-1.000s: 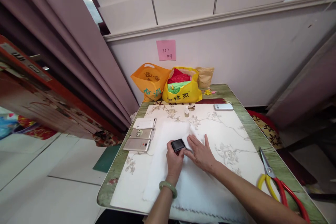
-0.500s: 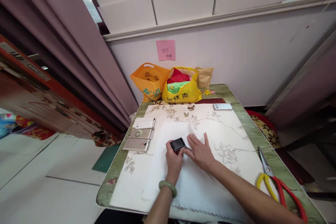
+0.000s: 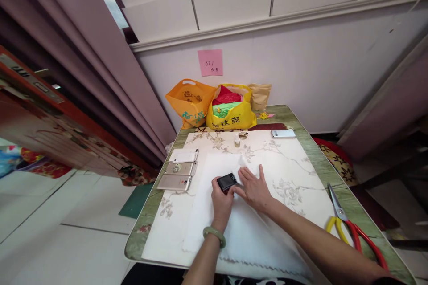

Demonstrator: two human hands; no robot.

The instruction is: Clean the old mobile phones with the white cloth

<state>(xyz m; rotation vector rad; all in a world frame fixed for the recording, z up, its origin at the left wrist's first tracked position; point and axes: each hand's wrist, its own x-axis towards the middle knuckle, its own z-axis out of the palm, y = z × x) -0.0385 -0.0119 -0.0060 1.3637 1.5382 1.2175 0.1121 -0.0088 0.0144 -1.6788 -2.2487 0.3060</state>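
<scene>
My left hand [image 3: 221, 201], with a green bangle on its wrist, is closed around a small black phone-like device [image 3: 227, 181] and holds it just above a white cloth [image 3: 230, 227]. My right hand [image 3: 254, 188] lies flat on that cloth with fingers stretched out, its fingertips right beside the device. The cloth lies on a floral white mat [image 3: 287, 178] covering the table.
Three phones [image 3: 180, 169] lie in a column at the mat's left edge; another phone [image 3: 283, 133] lies at the back right. Red-and-yellow scissors [image 3: 351, 227] rest near the table's right edge. An orange bag [image 3: 190, 102], a yellow bag [image 3: 230, 109], and a small bottle [image 3: 237, 141] stand at the back.
Both hands and the device stay nearly still; the view has shifted slightly.
</scene>
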